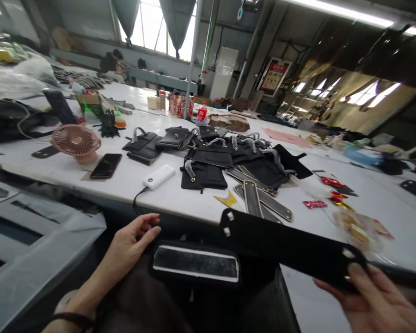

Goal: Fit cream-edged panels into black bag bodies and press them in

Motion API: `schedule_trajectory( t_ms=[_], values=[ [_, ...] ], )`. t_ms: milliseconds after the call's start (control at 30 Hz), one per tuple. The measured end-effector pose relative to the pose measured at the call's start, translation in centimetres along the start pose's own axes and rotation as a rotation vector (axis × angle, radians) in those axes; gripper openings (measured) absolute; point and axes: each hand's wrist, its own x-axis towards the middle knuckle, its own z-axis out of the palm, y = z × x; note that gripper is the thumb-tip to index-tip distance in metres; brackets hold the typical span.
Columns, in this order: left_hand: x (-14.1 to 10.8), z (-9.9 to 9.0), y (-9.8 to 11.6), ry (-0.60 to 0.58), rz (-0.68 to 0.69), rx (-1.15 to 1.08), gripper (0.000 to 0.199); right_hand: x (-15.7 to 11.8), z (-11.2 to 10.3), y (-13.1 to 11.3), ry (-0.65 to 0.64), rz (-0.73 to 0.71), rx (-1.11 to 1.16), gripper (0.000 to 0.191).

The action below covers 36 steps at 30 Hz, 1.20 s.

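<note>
My right hand (377,296) pinches the right end of a long black strip (284,240) between thumb and fingers. The strip has rounded ends, with small white patches near its corners, and slants across the front of the table edge. Empty, with thumb and fingers slightly apart, my left hand (133,240) hovers left of a black piece with a rectangular panel (196,263). White strips run along that panel's long edges; its lower part is lost in the dark at my lap. Left hand and panel are apart.
The white table (118,199) carries a pile of black handbags (211,155), loose grey straps (253,199), a white power bank (159,177), a phone (106,165) and a pink fan (76,141). Snack packets (355,231) lie at right. A person (113,64) sits far back.
</note>
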Motion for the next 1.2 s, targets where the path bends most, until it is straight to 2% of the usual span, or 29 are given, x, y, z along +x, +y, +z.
schedule_trajectory(
  t_ms=[67, 133, 167, 300, 400, 500, 667, 800, 900, 1033, 1200],
  values=[
    [-1.1, 0.5, 0.6, -0.16, -0.057, -0.188, 0.051, -3.8, 3.9, 0.2, -0.097, 0.284, 0.198, 0.049],
    [-2.3, 0.9, 0.6, -0.287, -0.157, -0.335, 0.056, -7.0, 7.0, 1.0, -0.254, 0.486, 0.303, 0.049],
    [-2.9, 1.0, 0.4, -0.317, -0.211, -0.38, 0.057, -8.2, 8.0, 1.6, -0.278, 0.553, 0.344, 0.049],
    [-4.6, 1.3, -0.5, -0.25, -0.368, -0.438, 0.049, -10.5, 10.1, 3.8, -0.309, 0.709, 0.412, 0.053],
    [-5.0, 1.4, -1.1, -0.212, -0.417, -0.425, 0.045, -10.8, 10.5, 4.9, -0.355, 0.722, 0.367, 0.052],
    [-4.9, 1.8, -2.0, -0.161, -0.427, -0.368, 0.045, -10.7, 10.6, 5.9, -0.392, 0.632, 0.257, 0.049],
    [-4.0, 2.5, -3.7, -0.085, -0.472, -0.24, 0.05, -9.6, 10.6, 7.9, -0.406, 0.526, -0.021, 0.055],
    [-3.2, 2.8, -4.6, -0.066, -0.485, -0.155, 0.053, -9.0, 10.9, 8.2, -0.371, 0.446, -0.074, 0.049],
    [-2.5, 2.8, -5.0, -0.062, -0.474, -0.154, 0.053, -8.7, 11.2, 8.2, -0.339, 0.476, -0.059, 0.051],
    [-2.0, 2.9, -5.2, -0.08, -0.525, -0.179, 0.053, -8.3, 11.2, 8.4, -0.381, 0.583, -0.086, 0.054],
    [-1.8, 3.1, -5.2, -0.074, -0.563, -0.194, 0.052, -8.0, 11.2, 8.9, -0.37, 0.689, -0.034, 0.059]
  ],
)
